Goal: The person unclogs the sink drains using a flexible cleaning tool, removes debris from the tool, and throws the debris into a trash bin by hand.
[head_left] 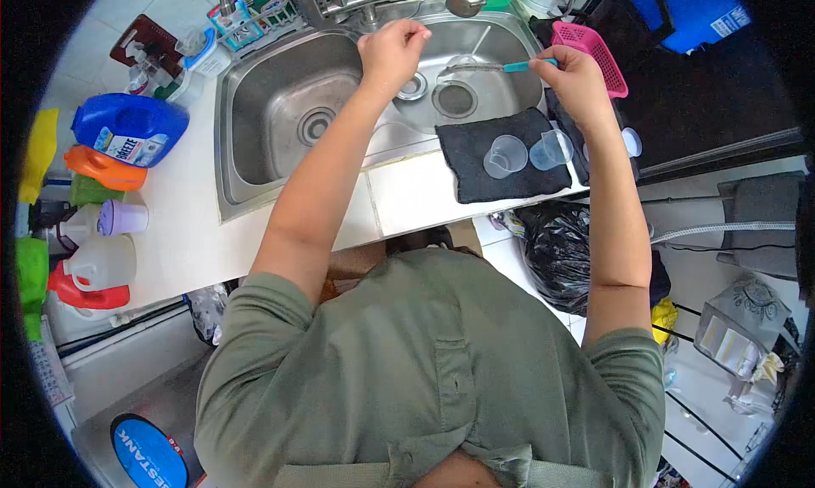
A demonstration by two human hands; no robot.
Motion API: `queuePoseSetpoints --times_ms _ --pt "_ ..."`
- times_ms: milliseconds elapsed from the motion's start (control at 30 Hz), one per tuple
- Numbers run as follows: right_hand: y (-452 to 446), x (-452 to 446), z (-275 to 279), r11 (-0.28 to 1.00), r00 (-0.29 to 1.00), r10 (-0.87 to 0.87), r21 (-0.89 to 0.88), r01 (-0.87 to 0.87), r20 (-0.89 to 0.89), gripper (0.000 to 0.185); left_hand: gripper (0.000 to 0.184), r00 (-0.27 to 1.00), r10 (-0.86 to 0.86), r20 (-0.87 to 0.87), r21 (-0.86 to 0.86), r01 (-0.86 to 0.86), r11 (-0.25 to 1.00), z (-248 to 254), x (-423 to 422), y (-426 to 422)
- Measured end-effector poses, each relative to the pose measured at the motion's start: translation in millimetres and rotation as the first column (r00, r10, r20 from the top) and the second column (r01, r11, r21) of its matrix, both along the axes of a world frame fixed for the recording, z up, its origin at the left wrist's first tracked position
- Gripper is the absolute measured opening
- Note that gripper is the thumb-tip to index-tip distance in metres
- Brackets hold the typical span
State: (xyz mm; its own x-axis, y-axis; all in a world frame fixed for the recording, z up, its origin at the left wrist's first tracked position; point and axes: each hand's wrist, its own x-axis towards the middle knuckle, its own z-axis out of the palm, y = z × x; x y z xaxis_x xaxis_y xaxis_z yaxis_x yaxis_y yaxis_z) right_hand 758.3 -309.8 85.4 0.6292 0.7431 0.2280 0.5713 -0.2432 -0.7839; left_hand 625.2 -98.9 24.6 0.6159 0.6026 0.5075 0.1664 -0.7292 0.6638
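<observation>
My right hand (573,80) is closed on the teal handle of a slim bottle brush (518,66), whose thin greyish end points left over the right sink basin (509,97). My left hand (395,50) hovers above the divider between the basins, fingers curled together; anything in them is too small to make out. A pale stick-like piece (482,39) and something clear lie in the right basin beyond the brush. Two clear plastic cups (506,156) (552,149) rest on a black cloth (471,182) in front of that basin. Another clear round piece (631,142) shows beside my right forearm.
The left basin (280,106) has a drain strainer. Along the left counter stand a blue detergent jug (132,129), an orange bottle (106,167) and a lilac-lidded cup (123,218). A pink basket (594,55) is at the right; a black garbage bag (556,254) sits below.
</observation>
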Motion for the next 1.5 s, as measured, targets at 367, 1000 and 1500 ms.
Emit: queuePoseSetpoints --times_ms 367,1000,1500 --pt "2 -3 3 1.0 0.996 0.004 0.028 -0.002 -0.086 0.013 0.016 0.947 -0.286 -0.146 0.006 0.29 0.957 0 -8 -2" --pt "-2 11 4 0.997 0.977 0.001 0.079 0.017 -0.213 0.01 0.013 0.952 -0.292 -0.09 -0.047 0.289 0.956 -8 -5 5" --pt "-9 15 2 0.988 0.94 -0.033 0.131 0.082 -0.339 0.009 0.014 0.976 -0.165 -0.144 0.091 0.179 0.98 -25 -3 15"
